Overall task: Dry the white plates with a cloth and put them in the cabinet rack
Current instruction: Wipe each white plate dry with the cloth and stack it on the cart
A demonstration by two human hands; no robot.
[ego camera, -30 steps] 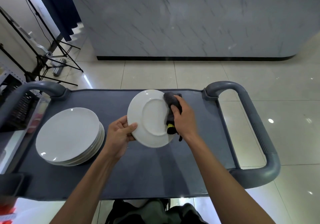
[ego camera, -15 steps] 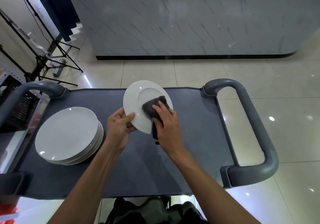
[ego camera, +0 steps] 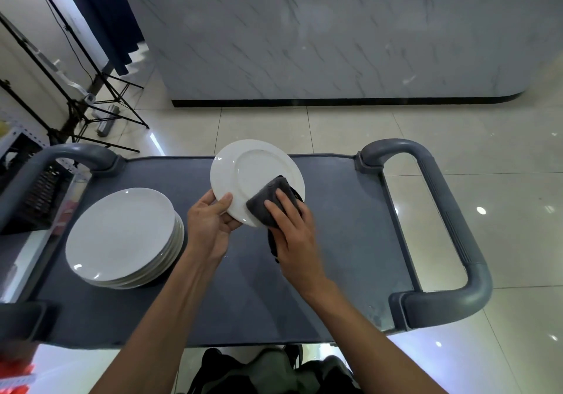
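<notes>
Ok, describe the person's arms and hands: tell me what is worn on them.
Both forearms are bare up to the frame edge, with no sleeves showing. The left hand and the right hand carry no gloves, rings, watch or wristband that can be seen.

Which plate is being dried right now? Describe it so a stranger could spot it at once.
Start at the grey cart with looped handles at both ends. Above its middle, the left hand grips one white plate by its rim, tilted, while the right hand presses a dark grey cloth against it. Unlike the stack of plates lying flat on the cart's left side, it is single and held up.
</notes>
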